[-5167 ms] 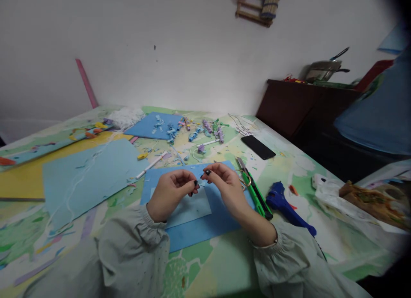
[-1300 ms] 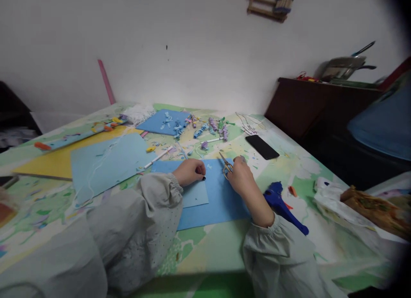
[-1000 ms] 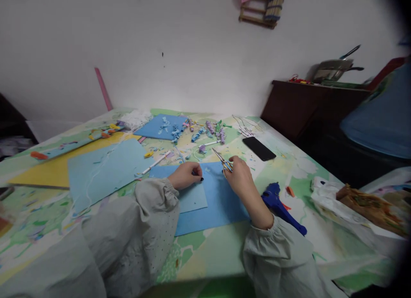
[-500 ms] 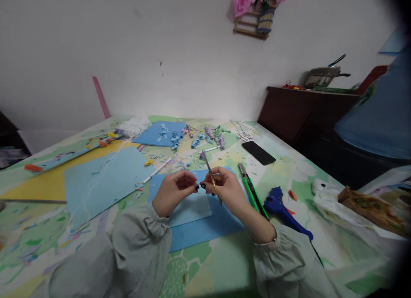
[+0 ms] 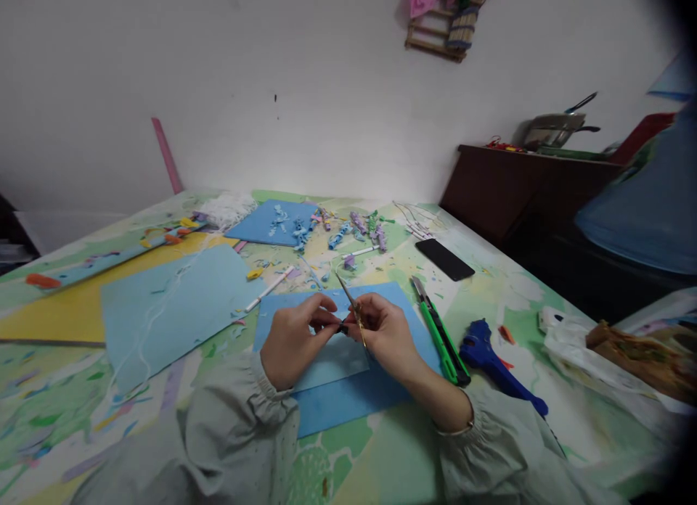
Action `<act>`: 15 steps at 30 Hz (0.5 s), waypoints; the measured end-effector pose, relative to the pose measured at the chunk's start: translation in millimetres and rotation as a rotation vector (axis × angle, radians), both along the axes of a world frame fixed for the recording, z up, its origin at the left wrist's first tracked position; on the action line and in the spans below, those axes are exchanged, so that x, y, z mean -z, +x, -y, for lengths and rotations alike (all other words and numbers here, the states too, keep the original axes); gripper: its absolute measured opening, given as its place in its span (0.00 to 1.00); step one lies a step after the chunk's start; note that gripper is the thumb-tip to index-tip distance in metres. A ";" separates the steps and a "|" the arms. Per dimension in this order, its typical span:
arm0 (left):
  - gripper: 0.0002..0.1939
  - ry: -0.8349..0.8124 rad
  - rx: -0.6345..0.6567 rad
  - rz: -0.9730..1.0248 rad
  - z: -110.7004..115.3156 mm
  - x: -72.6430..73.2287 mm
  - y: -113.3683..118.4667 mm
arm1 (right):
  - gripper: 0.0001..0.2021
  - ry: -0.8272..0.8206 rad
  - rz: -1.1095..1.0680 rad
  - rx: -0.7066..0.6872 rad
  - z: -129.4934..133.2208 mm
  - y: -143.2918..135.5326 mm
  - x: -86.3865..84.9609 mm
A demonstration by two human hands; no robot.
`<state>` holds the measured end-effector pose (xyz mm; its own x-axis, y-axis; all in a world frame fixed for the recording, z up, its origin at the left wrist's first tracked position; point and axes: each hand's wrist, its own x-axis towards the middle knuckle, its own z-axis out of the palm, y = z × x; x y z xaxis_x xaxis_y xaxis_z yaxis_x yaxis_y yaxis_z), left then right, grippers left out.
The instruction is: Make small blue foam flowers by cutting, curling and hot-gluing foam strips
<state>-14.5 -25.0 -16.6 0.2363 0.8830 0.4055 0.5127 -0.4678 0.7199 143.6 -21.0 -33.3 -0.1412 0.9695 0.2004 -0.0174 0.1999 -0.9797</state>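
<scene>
Okay, scissors [image 5: 347,291]: they're in the right hand, over the blue sheets, pretty much in front of the person.
Which way they point: tips away from the person and a bit to the left, handle end back by the right palm; long axis runs on a diagonal, far-left to near-right.
Right hand [image 5: 389,338]: gripping those scissors, fingers curled in, thumb and forefinger reaching over to the left hand.
Left hand [image 5: 294,338]: fingers bent, tips right up against the right hand's tips; whatever might be pinched there is too small for me to tell.
Under the hands: a small light blue sheet [image 5: 332,371] lying on a bigger blue sheet [image 5: 345,411], flat on the worktop [image 5: 381,447].
Green utility knife [image 5: 440,338]: just right of the blue sheet, blade end far and leaning left, so roughly the same slant as the scissors.
Blue glue gun [image 5: 498,367]: right of the knife, also slanting, one end down near the right sleeve.
Black phone [image 5: 445,259]: farther back, beyond the knife.
White stick [image 5: 269,289]: off to the left, slanting away and to the right.
Large light blue sheet [image 5: 179,302]: left side, partly covering a yellow board [image 5: 49,316].
</scene>
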 end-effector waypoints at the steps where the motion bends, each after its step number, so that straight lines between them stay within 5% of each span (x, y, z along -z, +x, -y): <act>1: 0.08 -0.002 0.009 -0.016 -0.1 -0.7 -0.2 | 0.12 0.000 0.030 0.007 0.6 0.0 -0.2; 5: 0.07 -0.089 0.063 -0.008 -1.6 -2.5 -0.1 | 0.11 -0.028 0.067 0.020 2.7 -0.5 -4.2; 12: 0.08 -0.563 0.155 0.446 -3.2 -2.9 4.3 | 0.15 -0.217 -0.270 -0.031 5.3 -1.9 -6.4; 15: 0.07 -0.644 0.120 0.569 -3.4 -3.0 5.5 | 0.17 -0.232 -0.289 -0.016 5.8 -2.2 -5.8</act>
<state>-9.0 -21.6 -13.6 0.2556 0.9635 -0.0801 -0.0329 0.0915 0.9953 141.3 -26.8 -27.5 -0.1266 0.9919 0.0097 -0.3014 -0.0291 -0.9531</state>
